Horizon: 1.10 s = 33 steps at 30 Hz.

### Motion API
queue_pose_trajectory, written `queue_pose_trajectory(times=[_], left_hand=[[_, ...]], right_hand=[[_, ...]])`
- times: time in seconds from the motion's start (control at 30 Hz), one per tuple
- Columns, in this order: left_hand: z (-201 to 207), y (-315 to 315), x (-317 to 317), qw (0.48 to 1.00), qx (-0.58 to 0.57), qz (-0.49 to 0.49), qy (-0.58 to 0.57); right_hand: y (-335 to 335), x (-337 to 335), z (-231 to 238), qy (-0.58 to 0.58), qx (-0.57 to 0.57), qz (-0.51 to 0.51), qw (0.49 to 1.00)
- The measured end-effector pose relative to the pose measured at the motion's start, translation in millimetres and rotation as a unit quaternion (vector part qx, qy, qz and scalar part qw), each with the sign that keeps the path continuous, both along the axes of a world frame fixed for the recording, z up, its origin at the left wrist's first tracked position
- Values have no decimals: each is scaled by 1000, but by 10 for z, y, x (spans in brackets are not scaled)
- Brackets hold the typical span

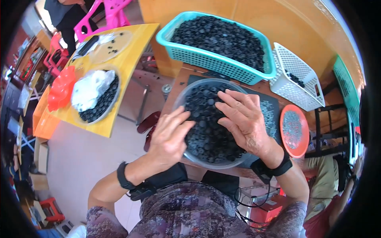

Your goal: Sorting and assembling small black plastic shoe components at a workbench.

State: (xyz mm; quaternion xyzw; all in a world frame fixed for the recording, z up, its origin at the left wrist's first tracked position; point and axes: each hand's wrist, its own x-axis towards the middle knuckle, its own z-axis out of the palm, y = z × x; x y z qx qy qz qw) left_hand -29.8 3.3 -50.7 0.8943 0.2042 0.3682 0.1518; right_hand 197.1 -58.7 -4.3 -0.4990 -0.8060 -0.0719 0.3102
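Observation:
A clear round tub [181, 97] stands in front of me, filled with small round black caps [204, 131]. My left hand [168, 137] is at the tub's left rim, its fingers stretched out toward the caps. On the other side, my right hand [244, 121] lies over the right part of the heap, fingers spread and pointing to the upper left. I see nothing held in either hand. Whether the fingertips touch the caps is hard to make out. The caps beneath my right palm are hidden.
Behind the tub stands a teal basket [214, 59] heaped with black pieces. To its right are a white basket [293, 85] and an orange dish [283, 139] of small metal pieces. On a yellow table [135, 51] sits another tub of black caps. A person [329, 186] sits at right.

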Motion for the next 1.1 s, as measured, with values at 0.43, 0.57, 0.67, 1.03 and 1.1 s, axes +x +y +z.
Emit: queue_pose_trajectory(times=[0.43,0.57,0.67,1.03,1.1], left_hand=[[608,-960,265,939,-16,-319,-126],[881,-1347,548,876,-36,-461,-138],[906,-1385,570,868,-48,-472,-146],[918,-1474,615,836,-98,-514,-162],[925,-1472,619,830,-105,-522,-167]], right_hand=[[-520,-310,356,388,-316,76,863],[-670,-833,143,439,-420,254,752],[-682,-925,167,454,-443,258,728],[-749,-885,76,448,-376,322,745],[-704,-981,105,448,-358,303,761]])
